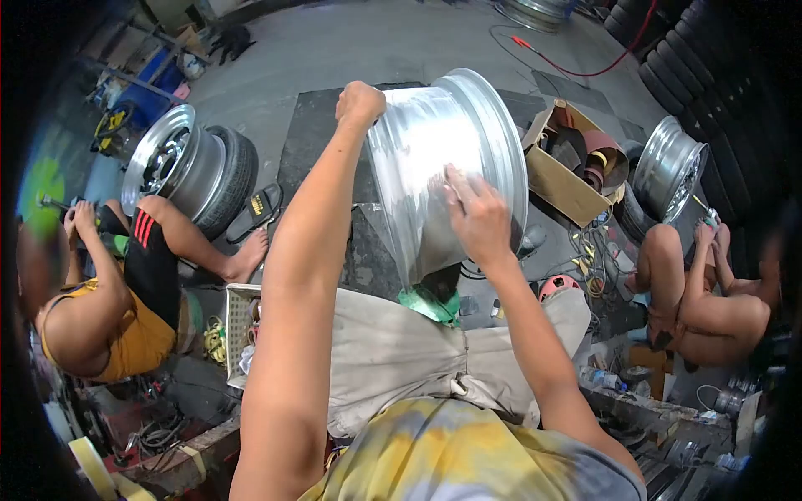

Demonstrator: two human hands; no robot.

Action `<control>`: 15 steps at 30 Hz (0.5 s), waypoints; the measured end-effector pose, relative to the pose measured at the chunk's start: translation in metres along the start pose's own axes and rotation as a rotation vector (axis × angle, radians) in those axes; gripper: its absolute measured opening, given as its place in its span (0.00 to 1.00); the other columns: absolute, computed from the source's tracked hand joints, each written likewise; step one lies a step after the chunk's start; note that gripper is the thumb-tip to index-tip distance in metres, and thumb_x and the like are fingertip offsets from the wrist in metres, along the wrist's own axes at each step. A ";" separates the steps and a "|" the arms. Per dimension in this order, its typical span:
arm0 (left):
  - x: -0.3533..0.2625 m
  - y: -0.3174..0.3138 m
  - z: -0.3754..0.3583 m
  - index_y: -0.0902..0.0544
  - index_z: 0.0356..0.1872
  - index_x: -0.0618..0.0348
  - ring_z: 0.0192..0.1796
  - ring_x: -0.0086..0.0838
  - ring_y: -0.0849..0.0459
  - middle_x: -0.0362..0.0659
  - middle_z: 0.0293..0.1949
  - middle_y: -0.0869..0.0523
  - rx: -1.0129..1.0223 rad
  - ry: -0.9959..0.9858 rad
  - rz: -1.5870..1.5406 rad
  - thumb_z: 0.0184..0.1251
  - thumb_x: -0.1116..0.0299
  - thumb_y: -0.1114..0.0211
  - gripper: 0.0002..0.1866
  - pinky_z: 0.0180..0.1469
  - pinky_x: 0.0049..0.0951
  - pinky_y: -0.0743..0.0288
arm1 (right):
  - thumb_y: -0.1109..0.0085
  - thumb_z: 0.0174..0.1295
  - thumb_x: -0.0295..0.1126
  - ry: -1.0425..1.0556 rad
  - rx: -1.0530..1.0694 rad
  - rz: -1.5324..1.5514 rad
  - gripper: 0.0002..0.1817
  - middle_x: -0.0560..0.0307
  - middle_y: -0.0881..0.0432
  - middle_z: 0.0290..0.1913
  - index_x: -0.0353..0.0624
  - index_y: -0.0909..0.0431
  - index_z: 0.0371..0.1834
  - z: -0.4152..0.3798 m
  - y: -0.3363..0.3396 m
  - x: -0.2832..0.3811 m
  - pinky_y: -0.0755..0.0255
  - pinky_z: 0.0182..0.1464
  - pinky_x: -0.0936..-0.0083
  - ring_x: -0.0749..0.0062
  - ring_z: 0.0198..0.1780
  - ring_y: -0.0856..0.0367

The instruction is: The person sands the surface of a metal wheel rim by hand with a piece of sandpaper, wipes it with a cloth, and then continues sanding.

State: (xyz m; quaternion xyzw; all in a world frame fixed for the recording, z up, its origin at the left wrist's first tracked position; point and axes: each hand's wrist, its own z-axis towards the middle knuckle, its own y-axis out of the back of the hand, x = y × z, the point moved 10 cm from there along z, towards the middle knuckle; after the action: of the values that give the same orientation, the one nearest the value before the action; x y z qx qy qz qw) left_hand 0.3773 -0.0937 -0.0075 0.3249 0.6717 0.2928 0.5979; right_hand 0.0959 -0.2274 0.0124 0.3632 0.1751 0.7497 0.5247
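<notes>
A large shiny metal wheel rim [426, 146] stands on its side in front of me, above my lap. My left hand [361, 102] is closed over the rim's upper left edge. Against the barrel's lower right surface lies my right hand [479, 213], its fingers bent and somewhat blurred; whether anything is beneath them is hidden. A green cloth or bag [433, 306] shows under the rim, next to the pale cloth [384, 342] over my legs.
A cardboard box [564, 185] of abrasive rolls stands right of the rim. Co-workers sit at left [109, 301] and right [697, 292], each beside a wheel. A white basket [242, 334] is at my left; cables and stacked tires lie at right.
</notes>
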 end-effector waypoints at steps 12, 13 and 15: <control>0.004 0.002 -0.005 0.12 0.54 0.67 0.64 0.50 0.14 0.59 0.59 0.12 -0.030 -0.033 0.004 0.67 0.68 0.36 0.19 0.66 0.42 0.20 | 0.41 0.73 0.33 -0.011 0.017 -0.177 0.20 0.51 0.17 0.38 0.40 0.18 0.65 0.032 -0.035 -0.003 0.29 0.42 0.60 0.55 0.38 0.16; 0.004 -0.001 -0.001 0.13 0.57 0.65 0.65 0.52 0.15 0.60 0.60 0.13 -0.015 -0.031 0.015 0.69 0.65 0.37 0.20 0.67 0.43 0.22 | 0.41 0.73 0.33 -0.011 0.009 -0.176 0.20 0.51 0.17 0.38 0.40 0.18 0.65 0.022 -0.032 -0.001 0.29 0.42 0.60 0.55 0.38 0.16; 0.006 -0.002 0.005 0.14 0.59 0.63 0.66 0.54 0.17 0.61 0.61 0.14 -0.003 -0.019 0.018 0.70 0.62 0.39 0.22 0.68 0.44 0.23 | 0.39 0.71 0.32 -0.021 0.029 -0.177 0.22 0.52 0.16 0.38 0.40 0.20 0.67 -0.014 -0.020 0.004 0.30 0.42 0.62 0.58 0.38 0.16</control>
State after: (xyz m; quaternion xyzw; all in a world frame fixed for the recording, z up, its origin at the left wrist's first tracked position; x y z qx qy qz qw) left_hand 0.3813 -0.0898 -0.0132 0.3329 0.6626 0.2963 0.6020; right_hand 0.0984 -0.2146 -0.0086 0.3616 0.2120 0.6940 0.5854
